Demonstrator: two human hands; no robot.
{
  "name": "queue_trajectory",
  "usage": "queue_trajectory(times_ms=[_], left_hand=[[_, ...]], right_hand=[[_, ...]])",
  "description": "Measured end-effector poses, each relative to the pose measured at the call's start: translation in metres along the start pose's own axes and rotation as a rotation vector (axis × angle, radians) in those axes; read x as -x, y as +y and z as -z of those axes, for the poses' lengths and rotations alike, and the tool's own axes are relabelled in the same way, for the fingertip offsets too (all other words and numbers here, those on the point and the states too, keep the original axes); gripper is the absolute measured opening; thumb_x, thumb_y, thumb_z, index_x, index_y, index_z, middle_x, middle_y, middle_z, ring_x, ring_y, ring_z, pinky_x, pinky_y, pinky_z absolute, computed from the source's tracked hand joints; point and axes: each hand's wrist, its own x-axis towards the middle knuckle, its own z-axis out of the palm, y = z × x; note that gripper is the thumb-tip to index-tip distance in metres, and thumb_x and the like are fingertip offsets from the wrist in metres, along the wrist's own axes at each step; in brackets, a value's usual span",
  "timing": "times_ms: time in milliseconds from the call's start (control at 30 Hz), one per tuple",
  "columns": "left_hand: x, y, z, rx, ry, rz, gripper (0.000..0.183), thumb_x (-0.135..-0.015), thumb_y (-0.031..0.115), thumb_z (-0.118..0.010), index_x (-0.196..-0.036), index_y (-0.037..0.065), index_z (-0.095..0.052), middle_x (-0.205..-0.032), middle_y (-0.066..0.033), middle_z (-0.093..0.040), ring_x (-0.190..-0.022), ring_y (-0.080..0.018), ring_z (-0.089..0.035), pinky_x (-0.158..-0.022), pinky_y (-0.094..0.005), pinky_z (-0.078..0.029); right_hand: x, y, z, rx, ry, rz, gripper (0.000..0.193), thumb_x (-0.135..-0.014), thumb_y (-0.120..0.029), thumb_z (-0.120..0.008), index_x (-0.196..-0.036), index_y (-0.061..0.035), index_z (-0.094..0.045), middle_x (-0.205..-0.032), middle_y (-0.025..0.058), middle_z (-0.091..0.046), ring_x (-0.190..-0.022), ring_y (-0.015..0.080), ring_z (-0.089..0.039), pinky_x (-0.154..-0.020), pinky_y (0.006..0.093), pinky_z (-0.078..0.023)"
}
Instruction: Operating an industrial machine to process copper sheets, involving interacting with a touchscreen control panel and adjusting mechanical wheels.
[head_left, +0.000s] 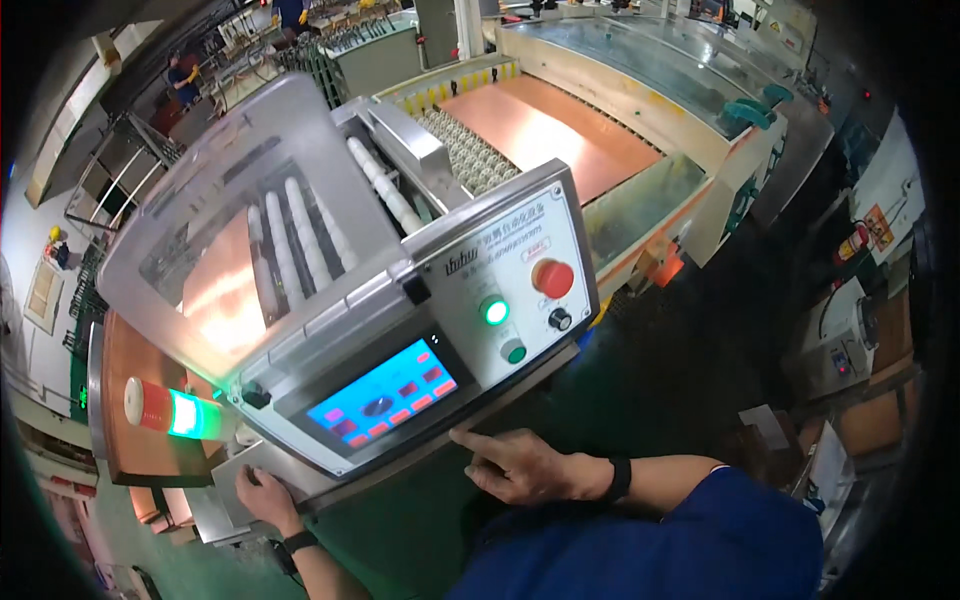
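A control panel (500, 255) tilts toward me, with a lit blue touch screen (385, 393) at its lower left. My right hand (520, 467) is just below the panel's lower edge, index finger stretched toward the screen and the other fingers loosely bent. Nothing is in it, and the fingertip looks apart from the screen. On the panel are a red mushroom button (553, 279), a lit green button (495, 311), a darker green button (513, 351) and a black knob (560, 319). My left hand (265, 497) rests by the metal ledge (225, 482), fingers slightly curled, holding nothing.
Left of the panel, a clear cover (240, 210) stands over white rollers (295, 230). A copper sheet (555, 130) lies on the roller conveyor (465, 155) behind. A red-and-green signal light (180, 410) juts out at left. Two people in yellow gloves are far back.
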Motion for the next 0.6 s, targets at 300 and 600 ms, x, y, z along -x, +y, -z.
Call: queue_trajectory(times_ms=[300,600], left_hand=[[0.006,-0.001,0.003,-0.056,-0.008,-0.054,0.029,-0.093,0.015,-0.059,-0.117,0.000,-0.067,-0.114,-0.0200,-0.066,-0.110,-0.0393,-0.060,-0.096,-0.0480,-0.046],[0.007,0.003,0.004,-0.035,0.027,-0.106,0.028,-0.091,0.016,-0.061,-0.113,0.001,-0.068,-0.112,-0.0184,-0.067,-0.107,-0.0391,-0.060,-0.093,-0.0483,-0.047]], right_hand=[[-0.014,-0.023,-0.041,0.285,-0.056,-0.004,0.066,-0.091,-0.013,-0.066,-0.147,0.0104,-0.040,-0.061,0.0140,-0.059,-0.054,0.0325,-0.061,-0.055,0.0436,-0.051],[-0.030,-0.033,-0.066,0.501,0.013,-0.043,0.072,-0.087,-0.013,-0.073,-0.148,0.0084,-0.040,-0.068,0.0131,-0.065,-0.058,0.0343,-0.066,-0.055,0.0425,-0.054]])
